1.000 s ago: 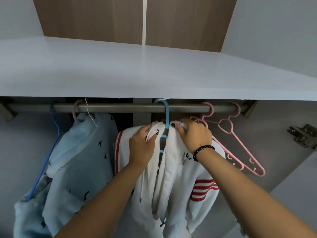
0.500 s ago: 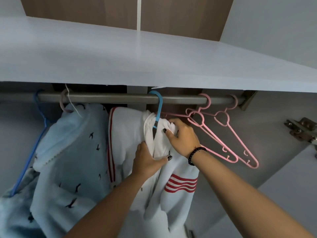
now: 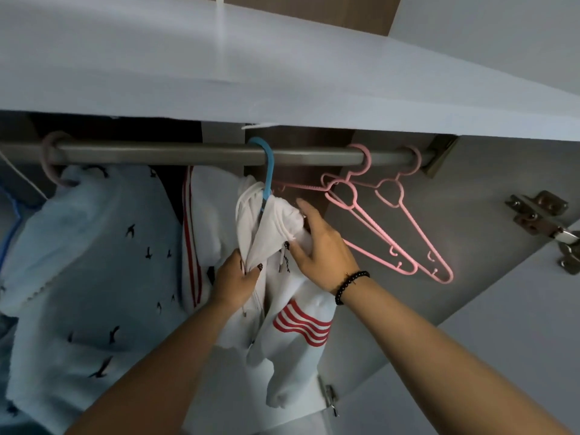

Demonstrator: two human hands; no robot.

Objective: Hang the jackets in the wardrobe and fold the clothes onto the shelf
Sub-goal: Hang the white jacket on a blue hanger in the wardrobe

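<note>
Hanging from rail on blue hanger — white jacket, red stripes at chest and along left edge, centre of view. Left hand at 6 o'clock of the hanger hook, fingers curled, pinching the jacket's front edge beside the zip. Right hand at 3 o'clock of the left hand, fingers extended and relaxed, resting against the jacket's collar fold; black bead bracelet on that wrist. At 9 o'clock of the white jacket — pale blue garment with small dark bird marks, hung on the same rail. At 2 o'clock of the right hand, two bare pink hangers on the rail. Above, at 12 o'clock, white shelf. Door hinge at 3 o'clock, far right.
</note>
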